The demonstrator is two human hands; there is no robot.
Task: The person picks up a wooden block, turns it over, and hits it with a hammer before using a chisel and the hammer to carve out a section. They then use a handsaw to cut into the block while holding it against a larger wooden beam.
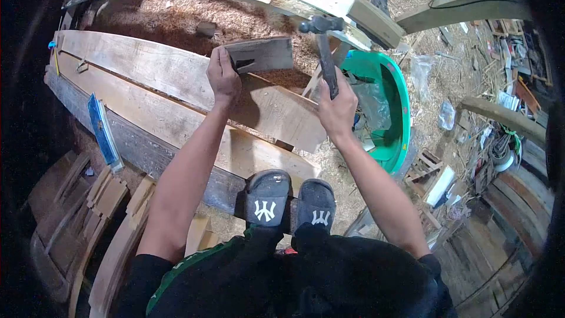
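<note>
My left hand [223, 80] is closed around one end of a wooden hand plane [272, 55], a worn grey block with a dark slot near my fingers. It is held above the wide boards [159, 65] of the bench. In my right hand [338, 108] is a hammer [323, 47], gripped by its dark handle with the head up. The hammer head stands to the right of the plane, apart from it. Beneath my right hand lies the rim of a green tub [406, 103] with clear plastic and scraps inside.
Dark slippers [268, 197] show at the boards' near edge. A blue-faced tool [103, 129] leans at the left. Curved timber pieces [118, 247] stand at lower left. Wood shavings cover the ground, with scrap and a cable coil [502, 156] at the right.
</note>
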